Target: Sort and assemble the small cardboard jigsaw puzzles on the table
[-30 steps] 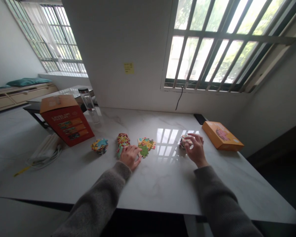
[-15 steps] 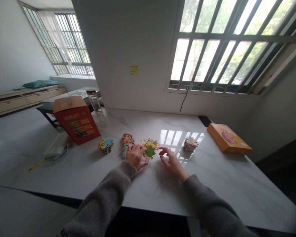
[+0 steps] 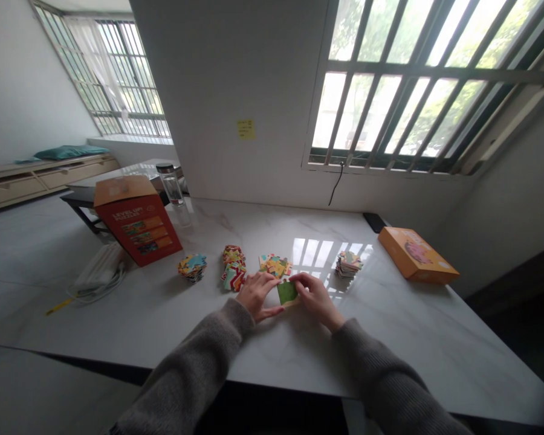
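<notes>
A green puzzle piece (image 3: 287,292) is held just above or on the table, between my two hands. My left hand (image 3: 256,295) has fingertips at its upper left and the thumb near its lower left corner. The fingers of my right hand (image 3: 315,296) pinch its right side. A pale strip shows along its lower edge; whether that is a second piece I cannot tell. Right behind my hands lies a loose pile of yellow puzzle pieces (image 3: 275,264). Beside my left hand are red and green patterned puzzle pieces (image 3: 234,269), heaped in a row.
Stacks of puzzle pieces stand at left (image 3: 192,266) and right (image 3: 349,264). A red puzzle box (image 3: 142,229), a glass bottle (image 3: 172,186) and a white power strip with cable (image 3: 100,272) are on the left. An orange box (image 3: 417,257) and black phone (image 3: 374,222) lie on the right.
The green piece has moved right and toward me, and has turned straighter. My right hand, apart from it before, has closed on its right side. My left hand has shifted slightly right.
</notes>
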Demonstrator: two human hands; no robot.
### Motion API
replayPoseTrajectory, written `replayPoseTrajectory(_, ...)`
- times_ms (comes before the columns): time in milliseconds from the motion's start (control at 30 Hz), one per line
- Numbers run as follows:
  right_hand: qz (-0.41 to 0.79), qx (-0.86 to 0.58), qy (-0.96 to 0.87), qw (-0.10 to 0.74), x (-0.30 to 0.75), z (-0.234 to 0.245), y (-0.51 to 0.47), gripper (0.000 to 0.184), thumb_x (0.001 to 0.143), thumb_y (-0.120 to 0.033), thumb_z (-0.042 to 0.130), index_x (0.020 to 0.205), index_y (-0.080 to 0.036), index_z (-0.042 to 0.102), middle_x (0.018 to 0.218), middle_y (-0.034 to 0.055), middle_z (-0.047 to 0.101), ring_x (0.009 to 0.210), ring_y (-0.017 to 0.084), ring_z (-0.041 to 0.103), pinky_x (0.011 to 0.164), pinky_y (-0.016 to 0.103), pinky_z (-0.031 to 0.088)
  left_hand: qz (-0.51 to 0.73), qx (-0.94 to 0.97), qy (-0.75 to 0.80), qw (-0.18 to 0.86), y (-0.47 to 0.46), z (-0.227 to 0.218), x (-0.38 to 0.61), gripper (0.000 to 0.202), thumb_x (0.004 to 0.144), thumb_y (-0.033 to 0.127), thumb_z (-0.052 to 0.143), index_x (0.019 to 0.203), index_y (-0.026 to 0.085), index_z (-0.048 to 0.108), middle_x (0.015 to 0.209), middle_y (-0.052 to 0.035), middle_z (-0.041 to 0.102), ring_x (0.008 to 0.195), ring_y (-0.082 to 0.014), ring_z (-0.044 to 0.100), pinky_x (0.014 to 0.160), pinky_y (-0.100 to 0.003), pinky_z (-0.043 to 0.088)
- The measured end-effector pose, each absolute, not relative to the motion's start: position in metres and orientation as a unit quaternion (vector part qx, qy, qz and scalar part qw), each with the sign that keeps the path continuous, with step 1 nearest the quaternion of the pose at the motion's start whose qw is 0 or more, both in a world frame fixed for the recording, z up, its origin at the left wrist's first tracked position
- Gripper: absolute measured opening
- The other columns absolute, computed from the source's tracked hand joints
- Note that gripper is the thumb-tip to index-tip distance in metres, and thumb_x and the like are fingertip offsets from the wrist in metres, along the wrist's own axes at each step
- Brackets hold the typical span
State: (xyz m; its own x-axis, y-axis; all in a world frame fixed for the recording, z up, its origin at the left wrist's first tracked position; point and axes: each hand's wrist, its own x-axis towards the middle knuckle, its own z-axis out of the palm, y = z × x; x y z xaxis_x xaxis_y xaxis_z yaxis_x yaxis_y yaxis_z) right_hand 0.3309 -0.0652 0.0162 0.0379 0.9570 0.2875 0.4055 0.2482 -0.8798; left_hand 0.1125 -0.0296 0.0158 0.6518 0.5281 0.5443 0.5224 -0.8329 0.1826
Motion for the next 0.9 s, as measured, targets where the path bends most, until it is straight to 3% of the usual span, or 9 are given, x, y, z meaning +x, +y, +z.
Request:
replayPoseTrajectory(200,0.323,-0.533,-0.613,0.486,0.328,0.011,-0.070,0.023,0.090,-0.033,0.053,0.095,-0.020,0.070,0.082,0.0039,0.069,0.072,0.018,0.061,0.066,0.030,0.050,0.298,0.911,0.285,-0.004,-0.031,0.019,0.111,0.070,0.071,0.060,0.074,0.125,0.019,0.057,0.113,-0.0107,0.064,0.103,-0.0302,0.057,0.089,-0.044,0.039)
replayPoseTrajectory(333,0.328,-0.542,-0.610,0.476,0.328,0.012,-0.071,0.021,0.090,-0.032,0.053,0.094,-0.019,0.069,0.081,0.0041,0.069,0.073,0.018,0.063,0.066,0.031,0.052,0.300,0.911,0.281,-0.003,-0.032,0.018,0.111,0.063,0.070,0.056,0.075,0.120,0.020,0.060,0.111,-0.0098,0.065,0.103,-0.0294,0.058,0.089,-0.044,0.038)
replayPoseTrajectory(433,0.318,-0.509,-0.656,0.458,0.332,0.022,-0.075,0.022,0.091,-0.031,0.053,0.103,-0.020,0.068,0.099,0.0080,0.069,0.085,0.020,0.065,0.070,0.032,0.055,0.305,0.910,0.281,-0.010,-0.031,0.018,0.110,0.057,0.073,0.052,0.073,0.118,0.019,0.060,0.108,-0.0098,0.067,0.102,-0.0291,0.059,0.089,-0.044,0.037)
replayPoseTrajectory(500,0.290,-0.455,-0.722,0.433,0.336,0.029,-0.079,0.030,0.090,-0.031,0.059,0.117,-0.021,0.064,0.122,0.0115,0.062,0.106,0.023,0.062,0.079,0.034,0.056,0.311,0.906,0.286,-0.011,-0.030,0.018,0.110,0.054,0.075,0.052,0.070,0.117,0.020,0.061,0.107,-0.0099,0.068,0.101,-0.0290,0.059,0.089,-0.044,0.037)
replayPoseTrajectory(567,0.251,-0.407,-0.779,0.406,0.339,0.033,-0.082,0.044,0.086,-0.032,0.068,0.128,-0.024,0.059,0.133,0.0121,0.056,0.120,0.024,0.055,0.090,0.037,0.054,0.315,0.903,0.291,-0.004,-0.029,0.018,0.109,0.052,0.076,0.052,0.068,0.117,0.020,0.061,0.106,-0.0100,0.068,0.101,-0.0289,0.059,0.089,-0.044,0.037)
replayPoseTrajectory(700,0.170,-0.383,-0.819,0.392,0.340,0.034,-0.083,0.045,0.084,-0.036,0.074,0.125,-0.027,0.060,0.124,0.0101,0.062,0.116,0.024,0.057,0.099,0.042,0.050,0.315,0.906,0.283,0.014,-0.028,0.018,0.108,0.054,0.080,0.054,0.064,0.121,0.019,0.059,0.109,-0.0105,0.068,0.102,-0.0293,0.060,0.090,-0.044,0.038)
replayPoseTrajectory(800,0.096,-0.416,-0.814,0.394,0.352,0.038,-0.080,0.043,0.085,-0.036,0.073,0.125,-0.027,0.061,0.125,0.0095,0.063,0.117,0.026,0.056,0.099,0.044,0.049,0.330,0.900,0.282,0.039,-0.028,0.016,0.106,0.067,0.085,0.058,0.056,0.138,0.017,0.046,0.120,-0.0140,0.064,0.107,-0.0297,0.060,0.092,-0.043,0.039)
replayPoseTrajectory(900,-0.010,-0.494,-0.769,0.406,0.390,0.048,-0.073,0.038,0.086,-0.037,0.071,0.122,-0.028,0.063,0.128,0.0089,0.064,0.120,0.029,0.054,0.104,0.049,0.042,0.347,0.888,0.297,0.060,-0.027,0.013,0.105,0.062,0.094,0.052,0.045,0.145,0.017,0.036,0.124,-0.0148,0.061,0.109,-0.0285,0.059,0.093,-0.041,0.040)
